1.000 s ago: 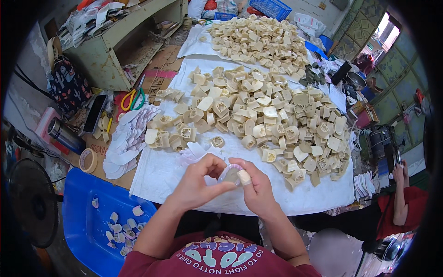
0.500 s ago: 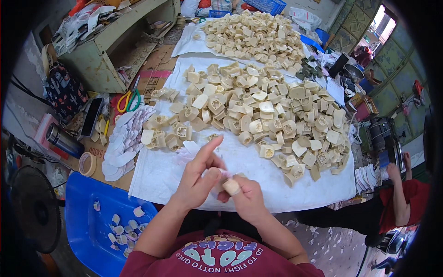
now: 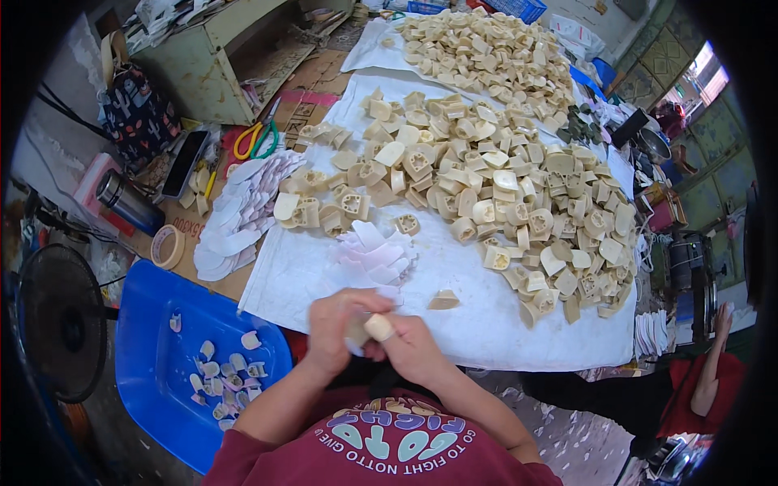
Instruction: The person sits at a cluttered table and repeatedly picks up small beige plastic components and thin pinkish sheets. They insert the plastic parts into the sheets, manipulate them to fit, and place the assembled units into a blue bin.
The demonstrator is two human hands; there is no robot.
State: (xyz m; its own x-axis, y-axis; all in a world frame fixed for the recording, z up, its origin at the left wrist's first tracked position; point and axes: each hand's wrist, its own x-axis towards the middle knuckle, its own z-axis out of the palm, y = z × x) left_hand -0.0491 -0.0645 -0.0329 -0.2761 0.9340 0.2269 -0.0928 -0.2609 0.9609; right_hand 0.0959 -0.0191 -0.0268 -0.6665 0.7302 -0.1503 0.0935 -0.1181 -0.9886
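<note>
Close to my body, just over the near edge of the white cloth [image 3: 324,283], my two hands meet. My left hand [image 3: 331,328] is curled around a small beige heel block [image 3: 356,328], blurred by motion and partly hidden by fingers. My right hand [image 3: 415,350] closes on the same piece from the other side, its thumb wrapped in a tan finger cover [image 3: 378,327]. Just beyond my hands lies a fanned stack of pale pinkish-white cut pieces [image 3: 373,257]. One loose beige block [image 3: 443,300] rests on the cloth to the right of them.
A large heap of beige heel blocks [image 3: 486,186] spreads across the cloth, with another pile [image 3: 486,61] behind. At left are more white cut pieces [image 3: 243,211], scissors [image 3: 258,139], a tape roll [image 3: 168,246] and a blue tub [image 3: 154,356] holding covered blocks. Another person [image 3: 705,381] is at right.
My left hand's raised index finger has folded down, and the hand has closed around the block. Both hands are lower relative to the cloth, uncovering the pale stack and the loose block.
</note>
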